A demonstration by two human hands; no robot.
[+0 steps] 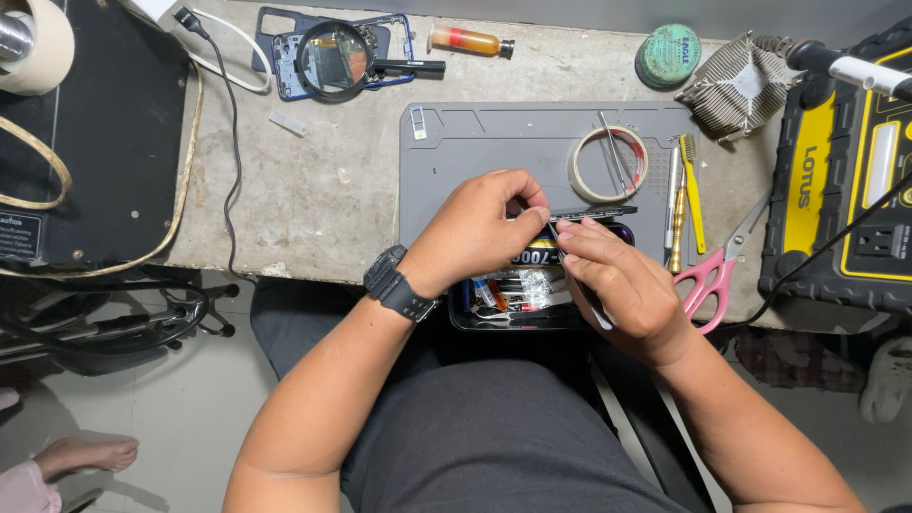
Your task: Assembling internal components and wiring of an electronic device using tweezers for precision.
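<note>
Tweezers: thin metal pair, pinched in the right hand, tips pointing up toward the left hand's fingertips.

Head view, 1 frame:
- Left hand: fingers curled closed, thumb and forefinger pinching the end of a narrow dark strip held level above the grey work mat. A black wristwatch sits on this wrist.
- Right hand: closed around the tweezers, fingertips touching the strip's lower edge, just beside the left hand.
- Black parts tray: directly under both hands at the table's near edge, holding small tubes and a foil packet.
- Tape roll: on the mat, beyond the hands.
- Pink-handled scissors: right of the right hand.
- Magnifying glass: lying over a blue phone frame, well apart at the far side.
</note>
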